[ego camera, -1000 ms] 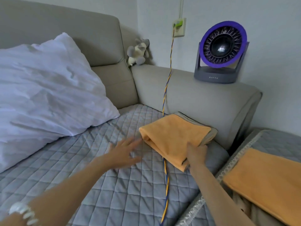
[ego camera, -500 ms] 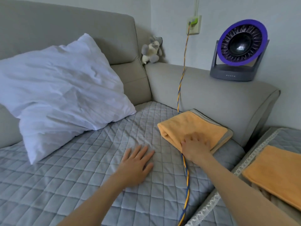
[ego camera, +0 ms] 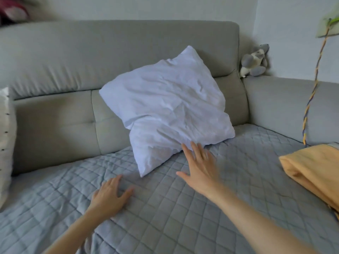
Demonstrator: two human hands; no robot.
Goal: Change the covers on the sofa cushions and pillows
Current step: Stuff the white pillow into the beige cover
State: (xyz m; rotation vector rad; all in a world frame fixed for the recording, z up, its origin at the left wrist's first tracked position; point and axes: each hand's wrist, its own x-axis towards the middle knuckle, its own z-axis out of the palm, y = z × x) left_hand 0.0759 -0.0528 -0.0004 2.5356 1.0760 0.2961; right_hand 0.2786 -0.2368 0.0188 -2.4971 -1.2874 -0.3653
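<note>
A bare white pillow leans on one corner against the grey sofa back, standing on the quilted grey seat cover. My right hand is stretched out flat, fingers straight, its fingertips just at the pillow's lower edge. My left hand rests flat with spread fingers on the quilted cover, a little left of the pillow's bottom corner. A folded orange cover lies at the right edge of the seat, apart from both hands.
A small grey and white soft toy sits in the sofa's back corner. A braided yellow and blue cable hangs over the right armrest. Another pale cushion shows at the far left edge.
My view has swung left. My right hand has left the folded orange cover and reached across to the white pillow. My left hand stays flat on the quilted cover.
</note>
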